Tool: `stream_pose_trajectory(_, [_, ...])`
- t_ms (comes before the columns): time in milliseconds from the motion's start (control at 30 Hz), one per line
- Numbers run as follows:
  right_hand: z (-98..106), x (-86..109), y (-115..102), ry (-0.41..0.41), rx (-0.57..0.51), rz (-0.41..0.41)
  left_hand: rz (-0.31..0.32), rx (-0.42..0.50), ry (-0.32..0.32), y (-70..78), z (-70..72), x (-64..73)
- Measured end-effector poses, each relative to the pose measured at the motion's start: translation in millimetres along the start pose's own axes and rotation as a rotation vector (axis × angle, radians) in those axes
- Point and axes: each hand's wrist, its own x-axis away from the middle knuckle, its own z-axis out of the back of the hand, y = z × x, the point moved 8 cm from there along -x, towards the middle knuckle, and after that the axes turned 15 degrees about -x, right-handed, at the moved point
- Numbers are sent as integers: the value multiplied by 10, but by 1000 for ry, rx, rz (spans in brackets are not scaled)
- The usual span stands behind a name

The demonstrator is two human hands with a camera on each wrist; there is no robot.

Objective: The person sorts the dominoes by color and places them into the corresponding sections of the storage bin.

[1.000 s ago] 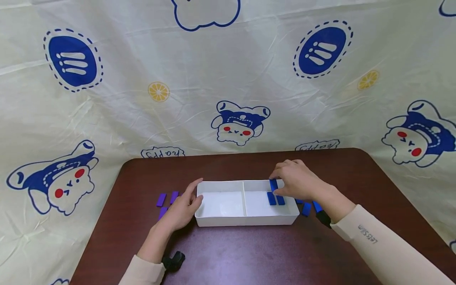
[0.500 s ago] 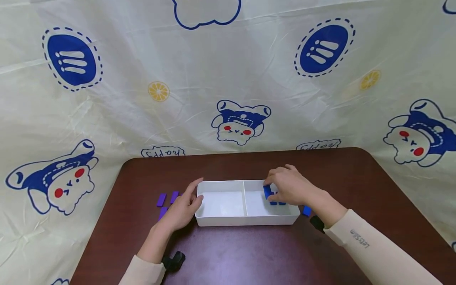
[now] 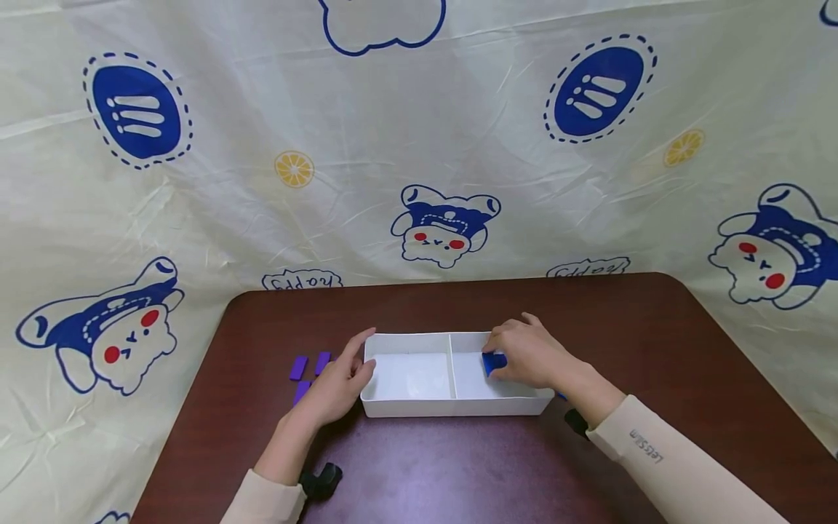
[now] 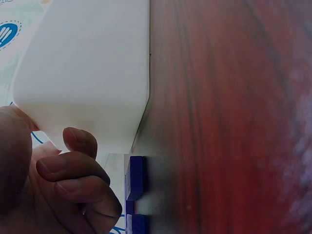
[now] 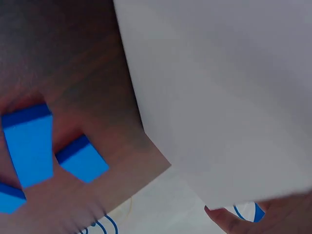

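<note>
A white two-compartment box (image 3: 406, 409) stands on the table. My right hand (image 3: 533, 354) reaches into its right compartment and pinches a blue block (image 3: 494, 362) between thumb and fingers near the floor. The hand hides most of that compartment. At the box's left end rests my left hand (image 3: 337, 384), its index finger by the far corner and its thumb by the end wall. In the left wrist view the other fingers (image 4: 83, 190) of that hand are loosely bent beside the box. Left of the box lie purple blocks (image 3: 298, 367), partly behind the left hand.
Several blue blocks (image 5: 31, 146) lie on the table right of the box, mostly hidden by the right arm in the head view. The box's left compartment (image 3: 409, 375) holds nothing. A printed cloth (image 3: 353, 218) hangs behind the brown table (image 3: 432, 466).
My right hand has moved left and toward me within the right compartment, lowering the blue block and covering the other blue pieces there. The left hand has stayed at the box's end.
</note>
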Motion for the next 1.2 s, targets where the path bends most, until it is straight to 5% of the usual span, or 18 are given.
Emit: stream_pose_trajectory(1200, [-162, 11, 32, 54, 96, -28, -6, -13, 6, 12, -3, -13])
